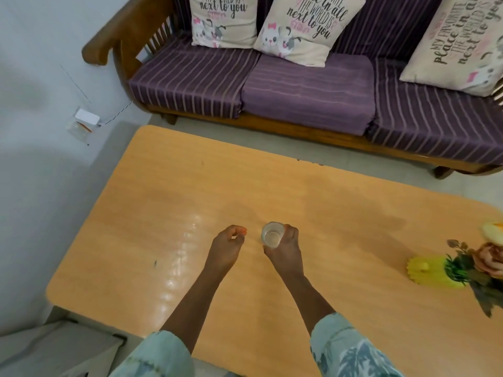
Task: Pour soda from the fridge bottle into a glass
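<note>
Small clear glass (272, 234), upright above the table (168, 202), gripped from its right side by the right hand (285, 247). Left hand (227, 244), just beside it, loosely curled, holding nothing.

Glass (272, 234): small, clear, upright, mouth up, seemingly empty. Sits over wooden table (340, 227), near middle, well apart from table's edges. Whether base touches tabletop: cannot tell. No bottle visible.
</note>
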